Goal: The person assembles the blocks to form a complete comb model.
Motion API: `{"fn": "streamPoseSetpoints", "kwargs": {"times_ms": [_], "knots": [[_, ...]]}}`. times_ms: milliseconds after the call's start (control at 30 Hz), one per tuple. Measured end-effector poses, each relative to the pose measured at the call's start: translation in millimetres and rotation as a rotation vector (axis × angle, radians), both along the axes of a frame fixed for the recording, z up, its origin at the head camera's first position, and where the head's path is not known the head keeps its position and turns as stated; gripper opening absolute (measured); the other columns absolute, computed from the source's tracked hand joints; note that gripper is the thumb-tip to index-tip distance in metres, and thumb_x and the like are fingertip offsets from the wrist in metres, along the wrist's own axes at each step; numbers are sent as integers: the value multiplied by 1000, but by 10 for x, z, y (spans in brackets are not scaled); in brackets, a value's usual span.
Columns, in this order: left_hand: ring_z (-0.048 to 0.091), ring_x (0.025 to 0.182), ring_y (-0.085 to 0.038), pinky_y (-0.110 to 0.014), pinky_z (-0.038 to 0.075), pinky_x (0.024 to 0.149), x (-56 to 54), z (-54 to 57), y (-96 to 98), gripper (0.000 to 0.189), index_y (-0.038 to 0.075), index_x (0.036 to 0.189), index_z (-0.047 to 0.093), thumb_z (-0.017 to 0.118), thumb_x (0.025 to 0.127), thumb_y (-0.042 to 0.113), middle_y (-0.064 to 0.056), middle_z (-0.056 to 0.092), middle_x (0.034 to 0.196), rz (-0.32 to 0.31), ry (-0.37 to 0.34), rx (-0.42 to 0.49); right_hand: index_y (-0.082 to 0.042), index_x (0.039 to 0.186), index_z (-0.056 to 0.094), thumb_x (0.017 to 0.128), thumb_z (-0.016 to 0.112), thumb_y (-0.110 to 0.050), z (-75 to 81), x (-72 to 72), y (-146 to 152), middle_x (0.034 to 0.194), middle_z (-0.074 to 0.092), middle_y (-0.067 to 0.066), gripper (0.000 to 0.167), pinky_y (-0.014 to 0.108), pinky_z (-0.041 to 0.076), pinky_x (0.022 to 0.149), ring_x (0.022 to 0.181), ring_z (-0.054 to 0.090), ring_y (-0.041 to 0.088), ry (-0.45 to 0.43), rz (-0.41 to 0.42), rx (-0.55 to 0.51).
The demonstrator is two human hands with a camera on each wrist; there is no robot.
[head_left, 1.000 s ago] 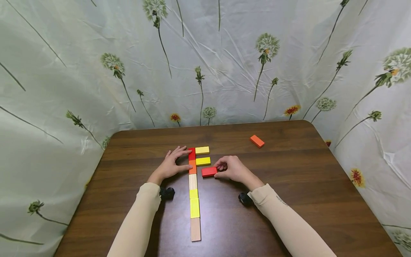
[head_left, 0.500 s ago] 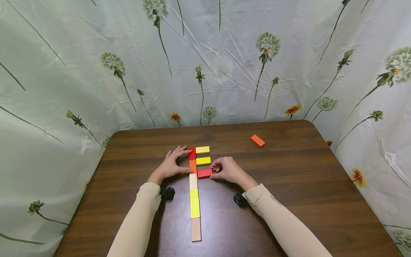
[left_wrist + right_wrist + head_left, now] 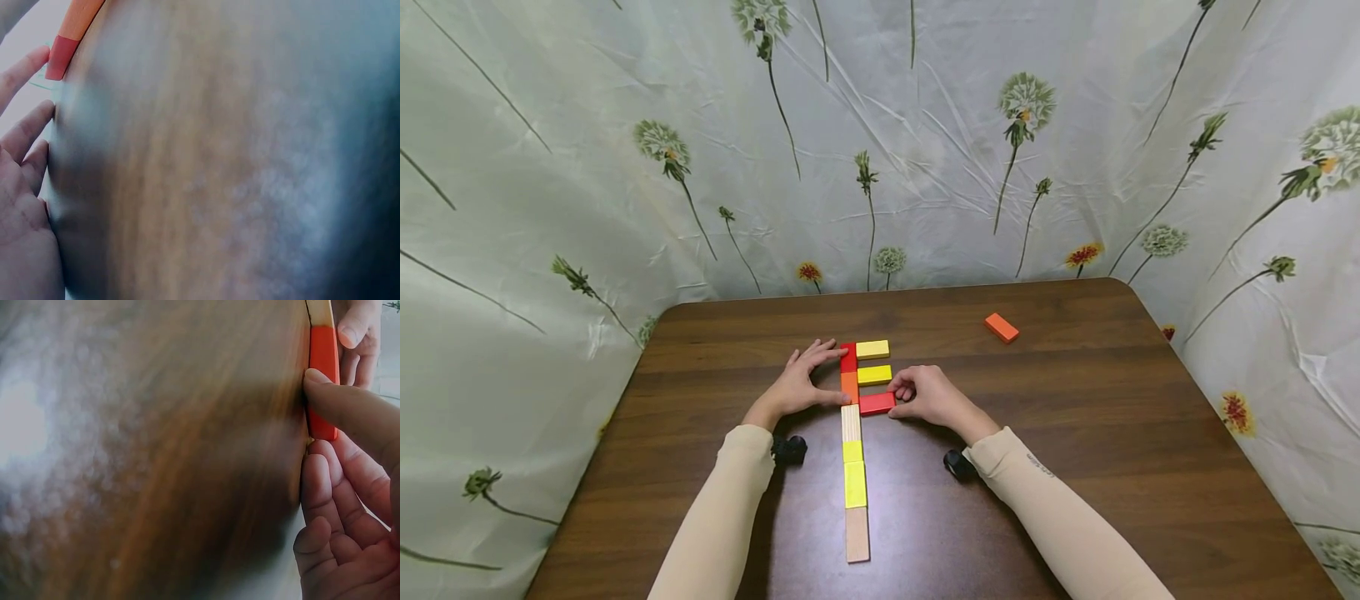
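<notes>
A column of flat wooden blocks runs down the table in the head view. At its far end lie a red block (image 3: 848, 357) and an orange block (image 3: 849, 383). My left hand (image 3: 799, 383) rests along their left side, index fingertip on the red one, thumb at the orange one's near end. Thumb and fingers of my right hand (image 3: 938, 396) pinch the right end of another red block (image 3: 876, 404), which lies crosswise with its left end against the column. Two yellow blocks, a pale one (image 3: 872, 349) and a brighter one (image 3: 875, 375), stick out rightward above it.
Nearer me the column continues with a striped pale block (image 3: 851, 423), two yellow pieces (image 3: 855, 483) and a tan block (image 3: 857, 535). A loose orange block (image 3: 1002, 327) lies toward the back right of the brown table (image 3: 1075, 400). Behind hangs a flower-print curtain (image 3: 940, 150).
My right hand has slid its red block leftward, from a gap beside the column to right up against it. The left hand has stayed on the column.
</notes>
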State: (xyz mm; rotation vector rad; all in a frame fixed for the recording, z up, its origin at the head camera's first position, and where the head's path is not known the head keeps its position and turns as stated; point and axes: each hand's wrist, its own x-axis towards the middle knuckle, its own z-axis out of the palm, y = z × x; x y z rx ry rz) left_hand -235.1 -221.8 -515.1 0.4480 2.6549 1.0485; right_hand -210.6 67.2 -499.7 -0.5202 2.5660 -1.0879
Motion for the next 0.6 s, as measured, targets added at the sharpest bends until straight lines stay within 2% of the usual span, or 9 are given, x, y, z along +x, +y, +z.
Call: {"fn": "streamPoseSetpoints", "kwargs": {"times_ms": [600], "knots": [[12, 169, -39, -66, -4, 134, 8, 3, 5, 91, 24, 158, 55, 93, 78, 45, -12, 33, 177, -7, 13, 19, -11, 105, 77, 81, 97, -20, 23, 5, 6, 91, 69, -1, 32, 24, 54, 80, 86, 59, 10, 12, 27, -8]]}}
